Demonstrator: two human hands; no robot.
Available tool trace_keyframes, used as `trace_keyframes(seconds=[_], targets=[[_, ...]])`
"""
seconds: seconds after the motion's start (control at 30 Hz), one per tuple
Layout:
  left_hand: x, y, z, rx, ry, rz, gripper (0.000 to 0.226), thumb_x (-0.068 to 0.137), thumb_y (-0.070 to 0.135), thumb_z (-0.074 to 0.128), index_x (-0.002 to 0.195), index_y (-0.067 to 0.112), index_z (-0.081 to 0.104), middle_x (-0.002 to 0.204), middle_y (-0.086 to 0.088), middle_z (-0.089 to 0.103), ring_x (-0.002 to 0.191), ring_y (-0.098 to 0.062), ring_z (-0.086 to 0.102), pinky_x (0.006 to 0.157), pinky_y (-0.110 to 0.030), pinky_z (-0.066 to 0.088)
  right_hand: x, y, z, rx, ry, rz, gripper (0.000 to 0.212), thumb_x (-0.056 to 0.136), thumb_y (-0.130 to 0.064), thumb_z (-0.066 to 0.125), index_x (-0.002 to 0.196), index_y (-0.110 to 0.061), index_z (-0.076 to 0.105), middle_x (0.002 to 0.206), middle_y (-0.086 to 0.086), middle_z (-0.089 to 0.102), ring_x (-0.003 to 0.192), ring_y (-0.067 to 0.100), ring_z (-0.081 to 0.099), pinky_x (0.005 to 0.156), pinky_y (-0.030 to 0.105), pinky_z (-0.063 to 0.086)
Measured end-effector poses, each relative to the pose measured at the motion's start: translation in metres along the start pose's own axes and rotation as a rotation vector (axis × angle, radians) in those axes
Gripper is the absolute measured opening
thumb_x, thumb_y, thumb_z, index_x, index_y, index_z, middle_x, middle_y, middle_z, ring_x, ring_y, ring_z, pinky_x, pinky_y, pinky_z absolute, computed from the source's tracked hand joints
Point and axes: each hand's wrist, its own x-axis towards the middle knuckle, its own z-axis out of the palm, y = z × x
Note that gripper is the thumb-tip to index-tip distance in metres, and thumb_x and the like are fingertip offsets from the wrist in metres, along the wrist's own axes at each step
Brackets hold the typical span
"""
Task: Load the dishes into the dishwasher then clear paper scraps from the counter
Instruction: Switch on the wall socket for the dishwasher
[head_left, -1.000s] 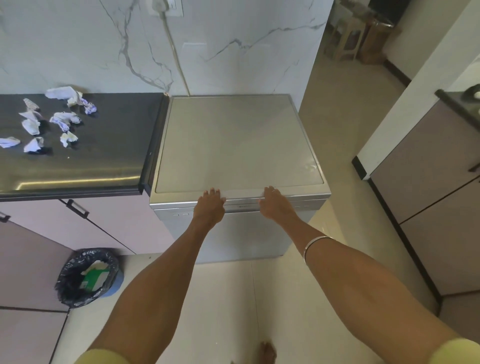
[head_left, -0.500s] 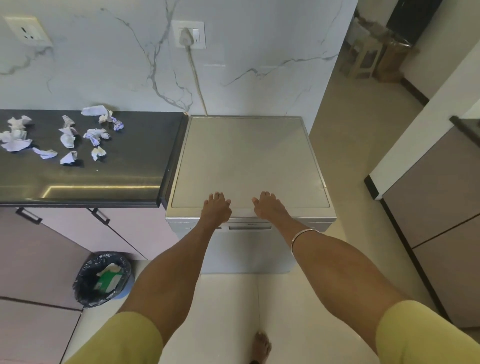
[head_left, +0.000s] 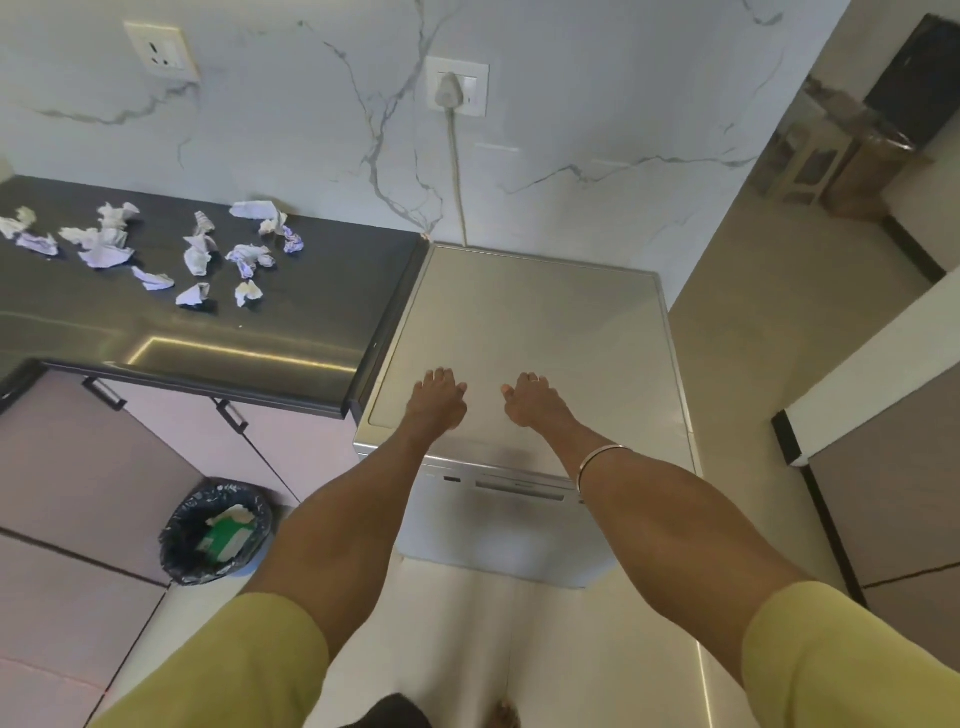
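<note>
The silver dishwasher (head_left: 540, 322) stands against the marble wall with its door closed. My left hand (head_left: 435, 401) and my right hand (head_left: 530, 402) lie palm down on the front part of its flat top, fingers straight, holding nothing. Several crumpled white paper scraps (head_left: 197, 257) are scattered over the dark counter (head_left: 291, 322) to the left of the dishwasher. No dishes are in view.
A bin with a black liner (head_left: 215, 530) stands on the floor below the counter, with paper and a green item inside. A plug and cable (head_left: 449, 93) run down the wall behind the dishwasher. Cabinets (head_left: 893, 509) line the right side, with open floor between.
Both hands slid from the dishwasher's front top edge further onto its top. The view rose and tilted, bringing more of the counter, scraps and wall sockets into sight.
</note>
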Motion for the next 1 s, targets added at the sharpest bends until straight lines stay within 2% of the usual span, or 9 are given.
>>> trace_keyframes(seconds=[0.1,0.27,0.43,0.6,0.73,0.83,0.9,1.0], targets=[[0.019,-0.022,-0.013,-0.036,0.043,-0.034,0.049,0.104,0.018,0.030,0.149,0.000,0.027,0.158,-0.019,0.023,0.146,-0.033,0.021,0.119,-0.046,0.019,0.024,-0.019,-0.006,-0.050,0.009,-0.043,0.052,0.103,-0.033,0.025,0.143,-0.002,0.037,0.144,0.017,0.040,0.132,0.034,0.037,0.106,0.045,0.035],[0.060,-0.052,-0.053,0.022,0.141,0.019,0.041,0.103,0.014,0.031,0.139,-0.003,0.042,0.149,-0.020,0.036,0.139,-0.035,0.031,0.114,-0.048,0.027,0.068,-0.056,-0.031,-0.035,0.062,-0.029,0.050,0.103,-0.031,0.028,0.143,-0.002,0.037,0.144,0.016,0.039,0.132,0.033,0.036,0.105,0.045,0.035],[0.116,-0.081,-0.097,0.026,0.197,0.072,0.044,0.104,0.016,0.029,0.142,-0.004,0.037,0.151,-0.021,0.033,0.141,-0.034,0.028,0.116,-0.047,0.023,0.110,-0.097,-0.062,0.031,0.137,-0.019,0.052,0.104,-0.033,0.030,0.144,0.000,0.034,0.147,0.017,0.038,0.134,0.034,0.037,0.107,0.044,0.034],[0.168,-0.089,-0.141,-0.015,0.328,0.167,0.034,0.102,0.020,0.035,0.124,0.001,0.051,0.126,-0.015,0.055,0.121,-0.032,0.050,0.105,-0.045,0.039,0.148,-0.127,-0.100,0.069,0.249,-0.023,0.053,0.105,-0.034,0.029,0.143,0.002,0.035,0.146,0.020,0.039,0.134,0.037,0.038,0.107,0.045,0.034],[0.194,-0.075,-0.169,-0.006,0.394,0.199,0.036,0.100,0.014,0.038,0.131,0.000,0.050,0.119,-0.018,0.062,0.110,-0.035,0.058,0.093,-0.045,0.048,0.176,-0.133,-0.123,0.107,0.308,-0.026,0.051,0.105,-0.032,0.031,0.141,0.003,0.036,0.144,0.022,0.041,0.132,0.037,0.040,0.107,0.045,0.035],[0.213,-0.062,-0.185,-0.006,0.404,0.178,0.039,0.097,0.011,0.041,0.136,0.007,0.045,0.109,-0.017,0.066,0.098,-0.035,0.065,0.079,-0.042,0.052,0.194,-0.130,-0.139,0.112,0.351,-0.023,0.048,0.104,-0.030,0.034,0.139,0.004,0.038,0.140,0.021,0.044,0.129,0.037,0.043,0.104,0.046,0.038],[0.231,-0.053,-0.192,-0.017,0.431,0.201,0.038,0.096,0.008,0.042,0.134,0.007,0.045,0.112,-0.015,0.065,0.099,-0.033,0.064,0.079,-0.041,0.051,0.207,-0.125,-0.150,0.098,0.367,-0.024,0.047,0.104,-0.029,0.034,0.138,0.004,0.038,0.138,0.020,0.045,0.128,0.036,0.044,0.103,0.045,0.039],[0.257,-0.038,-0.207,-0.024,0.490,0.237,0.050,0.095,0.006,0.045,0.145,0.003,0.034,0.123,-0.015,0.060,0.107,-0.033,0.060,0.086,-0.041,0.051,0.227,-0.116,-0.167,0.068,0.392,-0.034,0.048,0.104,-0.030,0.034,0.139,0.003,0.038,0.139,0.019,0.044,0.128,0.035,0.042,0.103,0.045,0.038]])
